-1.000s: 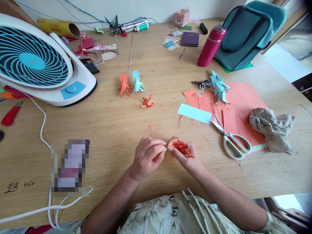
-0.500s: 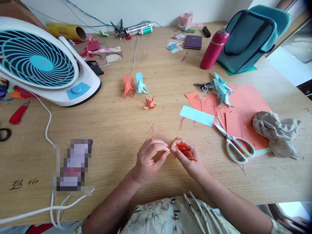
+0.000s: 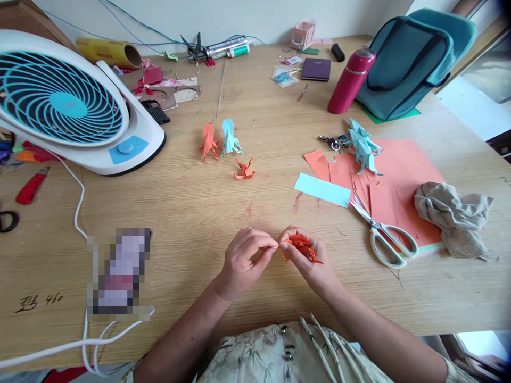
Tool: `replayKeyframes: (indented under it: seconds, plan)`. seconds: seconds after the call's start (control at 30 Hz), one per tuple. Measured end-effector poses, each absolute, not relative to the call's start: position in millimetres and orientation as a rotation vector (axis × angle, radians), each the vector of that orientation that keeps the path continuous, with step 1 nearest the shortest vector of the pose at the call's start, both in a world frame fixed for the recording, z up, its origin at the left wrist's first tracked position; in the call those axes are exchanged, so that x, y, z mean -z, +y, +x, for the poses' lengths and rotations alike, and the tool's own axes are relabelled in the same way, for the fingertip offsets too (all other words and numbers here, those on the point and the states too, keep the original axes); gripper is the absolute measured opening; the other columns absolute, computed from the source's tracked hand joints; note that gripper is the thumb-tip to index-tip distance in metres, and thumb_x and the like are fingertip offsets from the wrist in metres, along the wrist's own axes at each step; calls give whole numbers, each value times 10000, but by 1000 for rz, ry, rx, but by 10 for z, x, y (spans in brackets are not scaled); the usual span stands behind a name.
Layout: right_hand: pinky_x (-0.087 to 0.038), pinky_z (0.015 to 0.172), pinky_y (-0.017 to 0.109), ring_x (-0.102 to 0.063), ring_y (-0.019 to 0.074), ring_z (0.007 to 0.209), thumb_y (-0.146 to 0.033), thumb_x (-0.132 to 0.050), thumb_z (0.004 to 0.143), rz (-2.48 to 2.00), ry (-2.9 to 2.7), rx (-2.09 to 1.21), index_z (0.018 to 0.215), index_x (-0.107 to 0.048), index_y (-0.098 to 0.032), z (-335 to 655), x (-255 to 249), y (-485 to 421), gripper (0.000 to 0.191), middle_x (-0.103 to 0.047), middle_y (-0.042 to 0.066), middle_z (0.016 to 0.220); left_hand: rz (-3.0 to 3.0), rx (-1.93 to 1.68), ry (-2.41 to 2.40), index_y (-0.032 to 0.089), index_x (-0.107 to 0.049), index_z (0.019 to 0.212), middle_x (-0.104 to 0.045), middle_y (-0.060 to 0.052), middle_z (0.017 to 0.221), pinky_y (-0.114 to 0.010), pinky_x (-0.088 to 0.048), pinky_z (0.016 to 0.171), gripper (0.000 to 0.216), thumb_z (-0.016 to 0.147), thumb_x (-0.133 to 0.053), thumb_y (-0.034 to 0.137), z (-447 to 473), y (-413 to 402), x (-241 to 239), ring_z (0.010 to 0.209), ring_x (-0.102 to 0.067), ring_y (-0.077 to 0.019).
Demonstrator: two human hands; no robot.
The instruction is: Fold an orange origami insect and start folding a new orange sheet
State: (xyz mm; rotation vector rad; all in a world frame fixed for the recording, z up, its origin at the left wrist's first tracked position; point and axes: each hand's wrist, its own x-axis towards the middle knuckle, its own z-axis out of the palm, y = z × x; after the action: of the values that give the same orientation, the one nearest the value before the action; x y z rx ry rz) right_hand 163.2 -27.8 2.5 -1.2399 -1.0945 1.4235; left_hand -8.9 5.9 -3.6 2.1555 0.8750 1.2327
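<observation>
An orange origami figure (image 3: 302,246) with pointed, leg-like folds lies in my right hand (image 3: 309,258), pinched between thumb and fingers. My left hand (image 3: 248,255) pinches the tip of one thin fold at the figure's left end, thumb against forefinger. The fingertips of both hands nearly meet there, and the rest of that fold is hidden. Beyond my hands, a small orange folded piece (image 3: 244,169) rests on the wooden table (image 3: 179,213). Behind it stand an orange origami figure (image 3: 208,141) and a light blue one (image 3: 230,136), side by side.
White-handled scissors (image 3: 385,236) lie open at right, near a light blue paper strip (image 3: 322,190), orange paper sheets (image 3: 415,165) and a crumpled cloth (image 3: 453,218). Blue origami figures (image 3: 364,146) sit by keys. A fan (image 3: 138,146), phone (image 3: 122,271) and white cable occupy the left; a red bottle (image 3: 351,82) stands behind.
</observation>
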Motion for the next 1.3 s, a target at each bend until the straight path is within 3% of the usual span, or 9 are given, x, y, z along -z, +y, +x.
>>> replayKeyframes:
  seconds: [0.5, 0.97, 1.3]
  plan:
    - [-344, 573, 258, -422, 116, 610, -411, -693, 870, -1189, -1060, -1517, 813, -601, -191, 1634, 44, -277, 246, -469, -31, 683, 2146, -1240, 853, 197, -613, 934, -681, -35, 843, -320, -503, 742, 231, 822, -652, -1, -92, 60, 22, 795, -624, -158]
    - [-347, 556, 237, -446, 103, 605, -375, -688, 878, -1223, -1182, -1381, 804, -597, -188, 1623, -20, -293, 221, -527, -23, 721, 2162, -1238, 859, 210, -590, 934, -665, -20, 820, -301, -506, 740, 201, 845, -606, 30, -71, 34, 29, 777, -623, -153]
    - [-358, 556, 242, -439, 115, 601, -457, -716, 840, -1207, -1038, -1521, 805, -630, -194, 1616, -25, -279, 279, -512, -24, 695, 2180, -1239, 861, 219, -592, 944, -664, -22, 826, -305, -508, 735, 215, 845, -595, 27, -87, 48, 35, 782, -622, -159]
